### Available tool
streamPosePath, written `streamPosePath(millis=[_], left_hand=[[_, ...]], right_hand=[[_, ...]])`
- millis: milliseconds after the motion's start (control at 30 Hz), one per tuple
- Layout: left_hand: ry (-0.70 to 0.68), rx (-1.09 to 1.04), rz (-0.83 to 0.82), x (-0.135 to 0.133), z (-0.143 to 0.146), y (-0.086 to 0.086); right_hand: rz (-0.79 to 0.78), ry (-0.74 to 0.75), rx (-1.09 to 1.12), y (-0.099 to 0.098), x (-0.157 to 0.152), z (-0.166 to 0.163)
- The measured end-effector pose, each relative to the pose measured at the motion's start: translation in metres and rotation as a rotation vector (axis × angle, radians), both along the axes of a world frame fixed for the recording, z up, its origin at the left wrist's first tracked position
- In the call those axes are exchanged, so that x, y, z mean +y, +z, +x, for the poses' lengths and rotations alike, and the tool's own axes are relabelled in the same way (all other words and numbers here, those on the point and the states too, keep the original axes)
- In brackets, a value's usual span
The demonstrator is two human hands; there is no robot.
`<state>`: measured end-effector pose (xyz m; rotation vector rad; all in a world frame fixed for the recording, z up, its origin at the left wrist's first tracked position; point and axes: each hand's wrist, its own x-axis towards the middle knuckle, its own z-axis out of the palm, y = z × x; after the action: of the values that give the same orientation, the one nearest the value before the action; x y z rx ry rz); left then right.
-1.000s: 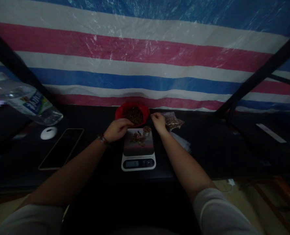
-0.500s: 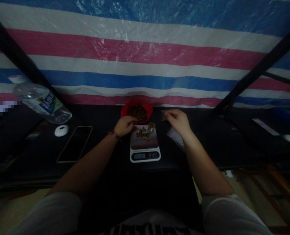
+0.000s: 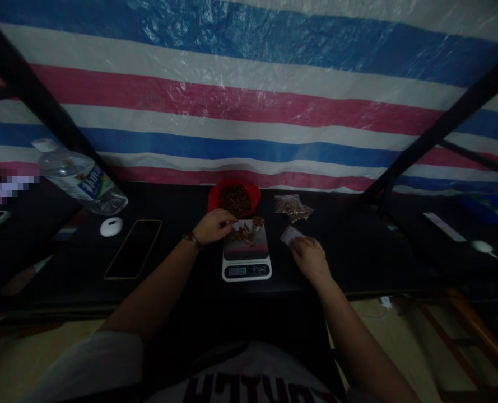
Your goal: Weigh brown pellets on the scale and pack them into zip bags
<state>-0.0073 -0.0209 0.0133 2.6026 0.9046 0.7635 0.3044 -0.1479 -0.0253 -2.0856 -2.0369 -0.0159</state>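
Observation:
A white kitchen scale point(image 3: 246, 271) with a lit display stands in front of me. Loose brown dried pieces point(image 3: 243, 235) lie on its platform beside a small metal cup point(image 3: 257, 224) filled with brown bits. My left hand point(image 3: 213, 226) is at the platform's upper left, thumb and fingers pinched together; what they hold, if anything, is too small to make out. Behind the scale, a red bag point(image 3: 255, 196) lies open around dark brown bits. To the right, my right hand point(image 3: 310, 258) has its fingers closed over a clear small zip bag point(image 3: 289, 234).
Filled zip bags point(image 3: 293, 208) lie behind my right hand. On the left are a phone point(image 3: 134, 249), a white rounded case point(image 3: 111, 226) and a tilted plastic bottle point(image 3: 83, 178). Dark frame bars point(image 3: 417, 143) slant at both sides, before a striped sheet point(image 3: 249, 106).
My right hand has left the filled bags at the back and come towards me, onto the clear zip bag. My left hand stays by the scale's upper left. The view has shifted slightly.

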Motion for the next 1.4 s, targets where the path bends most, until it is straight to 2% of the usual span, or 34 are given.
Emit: streamPosePath(millis=[100, 267, 600, 767, 867, 1100, 1300, 1400], left_hand=[[0.055, 0.053, -0.064, -0.021, 0.0, 0.009], [0.011, 0.128, -0.113, -0.041, 0.004, 0.01], [0.091, 0.205, -0.121, -0.04, 0.014, 0.008], [0.174, 0.207, -0.123, -0.039, 0.016, 0.009], [0.162, 0.178, -0.112, -0.038, 0.014, 0.01], [0.066, 0.153, -0.112, -0.033, 0.017, 0.006], [0.069, 0.19, -0.097, -0.027, 0.023, 0.002], [0.062, 0.208, -0.131, -0.023, 0.024, 0.005]], right_hand=[[-0.018, 0.006, -0.009, 0.009, 0.002, -0.003], [-0.033, 0.081, -0.026, 0.016, 0.004, -0.006], [0.022, 0.143, 0.05, -0.001, 0.003, 0.005], [-0.015, 0.217, 0.089, -0.001, 0.006, 0.015], [0.004, 0.258, 0.115, -0.001, 0.007, 0.017], [0.213, 0.256, 0.144, 0.0, 0.003, 0.015], [0.489, 0.241, 0.157, 0.019, 0.002, 0.007], [0.544, 0.261, 0.177, 0.028, 0.008, 0.0]])
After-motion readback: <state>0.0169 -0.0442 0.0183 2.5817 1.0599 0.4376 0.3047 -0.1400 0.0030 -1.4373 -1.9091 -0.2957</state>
